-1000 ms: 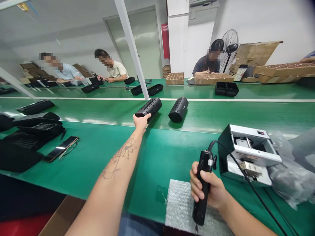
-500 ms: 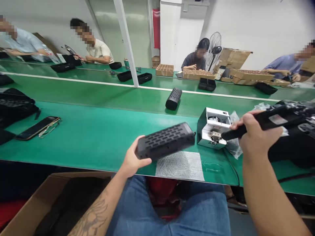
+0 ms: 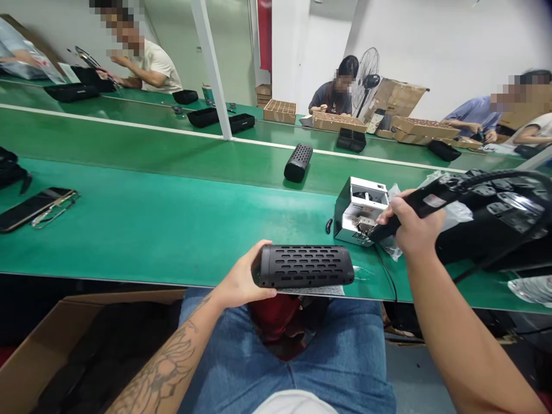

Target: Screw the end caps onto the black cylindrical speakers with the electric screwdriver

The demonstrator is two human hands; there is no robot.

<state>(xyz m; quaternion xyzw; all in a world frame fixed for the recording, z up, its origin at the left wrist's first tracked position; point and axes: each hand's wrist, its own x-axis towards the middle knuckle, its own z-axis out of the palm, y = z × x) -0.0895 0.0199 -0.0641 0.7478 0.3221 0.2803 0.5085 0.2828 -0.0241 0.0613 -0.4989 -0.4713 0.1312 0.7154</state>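
My left hand point(image 3: 248, 279) grips the left end of a black slotted speaker housing point(image 3: 308, 265), thumb along its near edge. The housing lies level over a grey-white mat point(image 3: 321, 290), most of which it hides. In my right hand point(image 3: 416, 227) is a black electric screwdriver point(image 3: 431, 201), fingers wrapped round its body. Its tip points down-left at the front of a white and black screw feeder point(image 3: 362, 213); I cannot tell whether they touch. A small black piece point(image 3: 329, 225) lies left of the feeder.
A second black housing point(image 3: 298, 163) stands farther back on the green bench point(image 3: 172, 218). At left lie a phone point(image 3: 37, 208) and glasses point(image 3: 56, 208). Black parts and plastic bags point(image 3: 457, 215) crowd the right. Several co-workers sit across, beyond a white post point(image 3: 211, 69).
The housing has come down, turned level and now covers most of the mat. The screwdriver tip has lowered along the feeder's front. My view has shifted right.
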